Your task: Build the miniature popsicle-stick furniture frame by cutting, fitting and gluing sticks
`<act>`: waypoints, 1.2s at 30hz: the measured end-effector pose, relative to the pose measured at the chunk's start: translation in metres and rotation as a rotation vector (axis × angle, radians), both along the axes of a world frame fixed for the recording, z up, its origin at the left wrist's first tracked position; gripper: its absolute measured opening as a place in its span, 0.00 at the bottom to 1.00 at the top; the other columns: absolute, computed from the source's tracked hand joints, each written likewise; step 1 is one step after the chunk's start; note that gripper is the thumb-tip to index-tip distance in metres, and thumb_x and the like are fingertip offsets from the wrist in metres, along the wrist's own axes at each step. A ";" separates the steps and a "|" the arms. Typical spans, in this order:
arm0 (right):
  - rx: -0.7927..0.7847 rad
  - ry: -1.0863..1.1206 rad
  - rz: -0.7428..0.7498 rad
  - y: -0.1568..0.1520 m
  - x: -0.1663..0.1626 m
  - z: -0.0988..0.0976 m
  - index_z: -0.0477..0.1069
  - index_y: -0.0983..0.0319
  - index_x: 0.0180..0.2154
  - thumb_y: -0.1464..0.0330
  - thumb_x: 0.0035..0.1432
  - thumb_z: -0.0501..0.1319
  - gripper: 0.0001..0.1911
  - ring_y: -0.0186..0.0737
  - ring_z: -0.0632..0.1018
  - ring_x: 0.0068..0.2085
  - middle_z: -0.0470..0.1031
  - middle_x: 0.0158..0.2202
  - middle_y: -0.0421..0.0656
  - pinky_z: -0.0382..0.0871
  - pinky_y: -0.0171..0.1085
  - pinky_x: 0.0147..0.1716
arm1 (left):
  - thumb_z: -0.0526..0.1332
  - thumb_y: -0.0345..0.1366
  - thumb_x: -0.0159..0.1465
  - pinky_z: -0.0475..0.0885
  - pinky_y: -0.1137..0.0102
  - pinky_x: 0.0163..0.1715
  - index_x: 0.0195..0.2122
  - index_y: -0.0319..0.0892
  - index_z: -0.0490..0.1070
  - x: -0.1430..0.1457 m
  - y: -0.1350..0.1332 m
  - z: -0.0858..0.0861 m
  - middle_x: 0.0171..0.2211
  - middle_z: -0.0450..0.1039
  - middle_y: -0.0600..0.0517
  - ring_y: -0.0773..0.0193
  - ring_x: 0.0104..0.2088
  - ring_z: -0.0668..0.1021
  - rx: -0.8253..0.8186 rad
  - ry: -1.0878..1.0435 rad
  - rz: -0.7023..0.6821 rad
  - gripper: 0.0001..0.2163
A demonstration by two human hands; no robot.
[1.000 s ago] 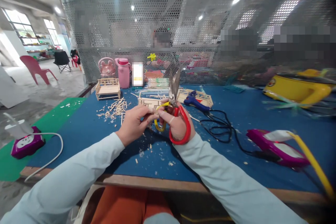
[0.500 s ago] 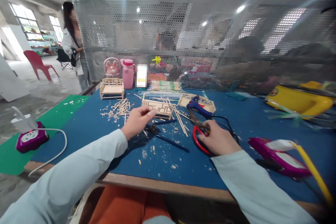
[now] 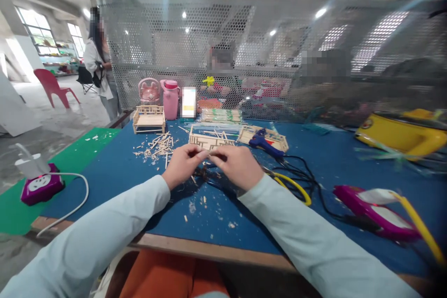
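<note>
My left hand (image 3: 185, 164) is closed in a pinch at the table's middle. Its fingertips meet those of my right hand (image 3: 239, 166), also pinched. Whatever lies between them is too small or hidden to make out. Just behind the fingers stands a small lattice frame of thin wooden sticks (image 3: 200, 138), partly covered by my hands. Beneath my hands lies a dark tool (image 3: 200, 173), mostly hidden. Yellow handle loops of a cutting tool (image 3: 304, 192) show beside my right wrist. A blue glue gun (image 3: 265, 143) rests on another stick frame (image 3: 246, 134).
A small wooden bench model (image 3: 149, 121) stands at back left near a pile of stick offcuts (image 3: 159, 146). Behind are a pink flask (image 3: 170, 100) and a perforated screen (image 3: 139, 32). Purple power strips (image 3: 375, 212) with cords lie right and left. A yellow pot (image 3: 394, 135) sits right.
My right hand has let go of the red-handled cutting tool and moved left to meet my left hand. Yellow handle loops now show where the tool was. My left hand has stayed in place.
</note>
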State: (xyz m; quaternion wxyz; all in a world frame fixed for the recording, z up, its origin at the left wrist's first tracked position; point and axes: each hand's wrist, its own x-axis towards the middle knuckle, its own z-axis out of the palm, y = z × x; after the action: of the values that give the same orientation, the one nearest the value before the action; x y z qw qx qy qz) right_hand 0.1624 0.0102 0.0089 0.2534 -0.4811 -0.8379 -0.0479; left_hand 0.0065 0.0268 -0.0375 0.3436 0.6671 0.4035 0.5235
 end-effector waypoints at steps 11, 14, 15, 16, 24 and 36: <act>-0.133 0.570 -0.113 0.044 -0.021 -0.031 0.78 0.63 0.33 0.64 0.49 0.60 0.12 0.34 0.72 0.24 0.77 0.24 0.41 0.63 0.32 0.26 | 0.54 0.26 0.53 0.65 0.71 0.40 0.49 0.41 0.61 -0.021 0.037 0.013 0.38 0.69 0.50 0.69 0.36 0.71 0.091 -0.319 0.241 0.20; -0.069 0.589 -0.136 0.046 -0.024 -0.038 0.78 0.63 0.36 0.64 0.50 0.59 0.14 0.34 0.72 0.24 0.77 0.24 0.42 0.63 0.33 0.26 | 0.52 0.20 0.47 0.66 0.70 0.40 0.53 0.41 0.56 -0.023 0.052 0.015 0.39 0.72 0.49 0.67 0.38 0.73 -0.028 -0.297 -0.043 0.30; -0.056 0.590 -0.134 0.046 -0.025 -0.039 0.78 0.62 0.37 0.64 0.51 0.58 0.14 0.34 0.72 0.24 0.78 0.25 0.42 0.63 0.33 0.27 | 0.53 0.20 0.46 0.67 0.70 0.39 0.54 0.41 0.56 -0.022 0.055 0.014 0.38 0.72 0.49 0.67 0.36 0.74 -0.070 -0.265 -0.120 0.31; -0.049 0.591 -0.134 0.046 -0.025 -0.040 0.78 0.62 0.38 0.65 0.51 0.58 0.14 0.34 0.72 0.24 0.78 0.25 0.42 0.63 0.33 0.27 | 0.54 0.20 0.46 0.67 0.69 0.38 0.54 0.40 0.55 -0.022 0.058 0.013 0.37 0.73 0.49 0.66 0.35 0.74 -0.098 -0.229 -0.173 0.32; -0.004 0.558 -0.179 0.049 -0.025 -0.045 0.78 0.59 0.39 0.63 0.52 0.57 0.15 0.36 0.72 0.25 0.77 0.23 0.40 0.63 0.33 0.29 | 0.61 0.27 0.51 0.69 0.71 0.37 0.51 0.37 0.60 -0.016 0.059 0.009 0.34 0.75 0.48 0.66 0.34 0.76 -0.064 -0.157 -0.189 0.25; 0.011 0.503 -0.266 0.046 -0.029 -0.044 0.78 0.57 0.37 0.63 0.51 0.57 0.14 0.34 0.69 0.23 0.74 0.21 0.39 0.59 0.32 0.26 | 0.65 0.30 0.48 0.70 0.70 0.37 0.50 0.39 0.62 -0.010 0.051 0.012 0.36 0.73 0.49 0.66 0.35 0.75 -0.023 -0.108 -0.159 0.27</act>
State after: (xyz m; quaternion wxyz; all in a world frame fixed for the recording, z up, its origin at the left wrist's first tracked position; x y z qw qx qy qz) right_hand 0.1337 0.0561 -0.0355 0.4475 -0.5821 -0.6780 0.0354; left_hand -0.0037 0.0777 -0.0253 0.4129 0.6639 0.3363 0.5250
